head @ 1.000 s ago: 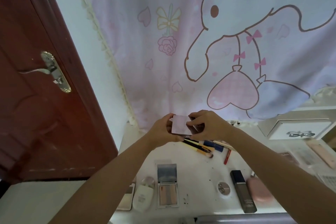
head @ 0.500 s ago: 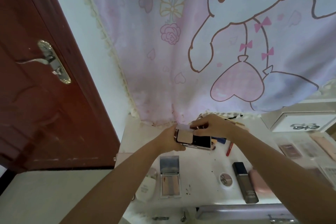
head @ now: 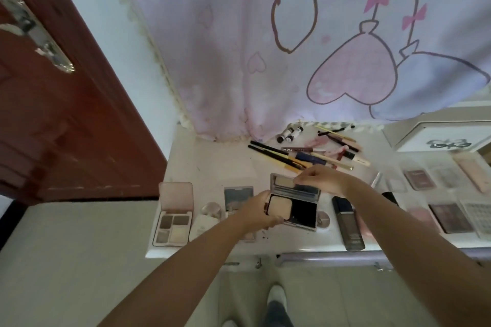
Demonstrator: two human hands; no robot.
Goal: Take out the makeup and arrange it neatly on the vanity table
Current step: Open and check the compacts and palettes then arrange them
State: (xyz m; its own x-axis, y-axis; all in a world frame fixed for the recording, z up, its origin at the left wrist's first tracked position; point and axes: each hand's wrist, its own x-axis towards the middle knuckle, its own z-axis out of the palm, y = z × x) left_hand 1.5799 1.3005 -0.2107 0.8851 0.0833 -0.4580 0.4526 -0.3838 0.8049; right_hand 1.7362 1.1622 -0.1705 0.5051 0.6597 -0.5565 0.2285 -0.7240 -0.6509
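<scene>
Room: white vanity table (head: 212, 167) against a wall, pink cartoon curtain (head: 265, 61) hanging behind it, red door (head: 53, 127) far left of the hands.
Change: a second ago the compact (head: 293, 202) was closed and held up near the curtain; now it is open and lower, over the front row of the table. View has tilted down too.
Meaning: judged as opening the piece for display before setting it down; placement not yet done.
Left hand (head: 259, 211): grips the compact's base at its left edge, fingers wrapped under.
Right hand (head: 322, 179): pinches the top of the raised lid, fingers curled over it.
Compact contents: pale powder pan on the left, black compartment on the right, mirror in the lid.
Left of left hand: open eyeshadow quad (head: 174, 214) with four pans, then a white bottle (head: 206, 224), then an open mirrored palette (head: 238, 198), partly hidden by the left hand.
Under the compact: round case (head: 324, 219), just peeking out.
Right of right hand: dark tube (head: 348, 223), blurred palettes (head: 451, 216) further out, white drawer box (head: 441, 138) behind.
Beyond the hands: loose pile of pencils and brushes (head: 305, 156), small bottles (head: 289, 134) by the curtain hem.
Next: likely a gap in the front row near the tube; exact slot cannot tell.
</scene>
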